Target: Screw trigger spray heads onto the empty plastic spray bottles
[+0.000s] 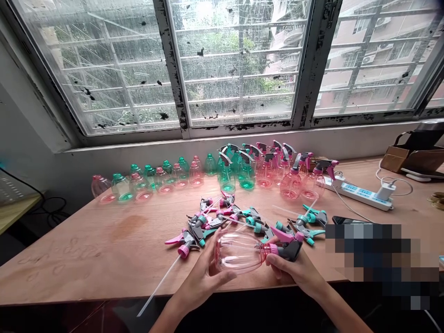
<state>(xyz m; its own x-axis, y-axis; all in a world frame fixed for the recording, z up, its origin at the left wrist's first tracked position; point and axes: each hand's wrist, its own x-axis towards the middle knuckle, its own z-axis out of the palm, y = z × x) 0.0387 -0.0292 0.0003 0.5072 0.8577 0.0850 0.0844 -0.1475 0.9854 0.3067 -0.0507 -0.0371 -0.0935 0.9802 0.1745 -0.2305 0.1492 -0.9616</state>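
A clear pink spray bottle [239, 252] lies sideways between my hands above the table's front edge. My left hand [210, 273] wraps round its base end. At the neck, my right hand [289, 268] grips the pink collar of the grey-and-pink trigger sprayer [289, 247], which sits on the bottle's mouth. The sprayer's dip tube shows inside the bottle. Just beyond my hands lies a pile of loose trigger sprayers [199, 219], pink-grey and green-grey. One pink sprayer [185, 243] has its long tube hanging over the front edge.
Open pink and green bottles [163, 180] stand in rows at the back left. Bottles with sprayers fitted [246, 178] stand at the back middle. A white power strip [360, 192] with plugs, a dark phone [352, 220] and a brown box [412, 155] are to the right, under the windows.
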